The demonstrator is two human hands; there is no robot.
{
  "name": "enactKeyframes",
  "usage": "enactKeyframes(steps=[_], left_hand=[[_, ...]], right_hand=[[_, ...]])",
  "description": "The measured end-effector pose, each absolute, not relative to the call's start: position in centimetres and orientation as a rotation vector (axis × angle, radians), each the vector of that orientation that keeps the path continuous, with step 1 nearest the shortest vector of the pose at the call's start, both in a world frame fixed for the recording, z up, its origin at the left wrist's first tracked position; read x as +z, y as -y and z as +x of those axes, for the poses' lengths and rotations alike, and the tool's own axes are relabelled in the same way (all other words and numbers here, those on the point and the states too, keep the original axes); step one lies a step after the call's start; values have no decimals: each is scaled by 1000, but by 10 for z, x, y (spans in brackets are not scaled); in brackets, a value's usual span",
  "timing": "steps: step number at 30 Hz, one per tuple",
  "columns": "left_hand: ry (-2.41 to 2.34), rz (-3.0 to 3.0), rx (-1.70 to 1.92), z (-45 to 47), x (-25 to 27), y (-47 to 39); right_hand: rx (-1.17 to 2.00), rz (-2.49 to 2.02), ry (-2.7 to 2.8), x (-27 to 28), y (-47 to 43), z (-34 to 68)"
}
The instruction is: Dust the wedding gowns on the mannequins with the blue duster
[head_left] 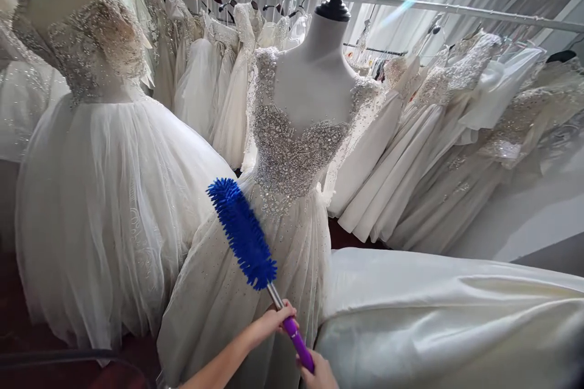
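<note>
A duster [244,237] with a blue chenille head, a metal rod and a purple handle slants up to the left across the view. My left hand [279,318] wraps around the upper end of the handle, just below the rod. Lower down, my right hand [318,371] grips the handle's bottom end, partly cut off by the frame edge. Behind the blue head is a white wedding dress [303,155] with a beaded bodice, worn by a mannequin [314,67]. The head overlaps the dress's skirt near the waist; whether it touches the fabric I cannot tell.
A second mannequin at left wears a full tulle gown [114,194]. White satin fabric [447,310] spreads across the lower right. Behind, several gowns [223,67] hang from a metal rail [410,6]. A dark curved bar [59,357] crosses the lower left corner.
</note>
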State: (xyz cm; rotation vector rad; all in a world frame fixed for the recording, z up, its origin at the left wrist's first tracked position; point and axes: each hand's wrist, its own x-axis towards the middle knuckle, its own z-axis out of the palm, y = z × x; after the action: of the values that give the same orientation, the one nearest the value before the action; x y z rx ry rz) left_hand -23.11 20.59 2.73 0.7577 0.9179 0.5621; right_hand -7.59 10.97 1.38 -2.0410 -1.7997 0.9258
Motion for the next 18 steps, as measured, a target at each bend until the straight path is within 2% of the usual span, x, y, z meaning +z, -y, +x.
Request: enactKeyframes(steps=[3,6,9,13,18], left_hand=[[-1052,543,555,-251,-16,-182],[-1177,318,623,-271,-53,-155],[-1224,209,722,-286,-65,-144],[-1227,379,888,-309,-39,-168],[-1101,751,1064,-345,14,-223]], right_hand=[[1078,-2104,1969,9,-107,-92],[917,-2177,2227,16,-111,-111],[783,-2132,2384,30,-120,-128],[806,-2085,2261,39,-127,-151],[1013,-1904,1735,14,-130,-217]])
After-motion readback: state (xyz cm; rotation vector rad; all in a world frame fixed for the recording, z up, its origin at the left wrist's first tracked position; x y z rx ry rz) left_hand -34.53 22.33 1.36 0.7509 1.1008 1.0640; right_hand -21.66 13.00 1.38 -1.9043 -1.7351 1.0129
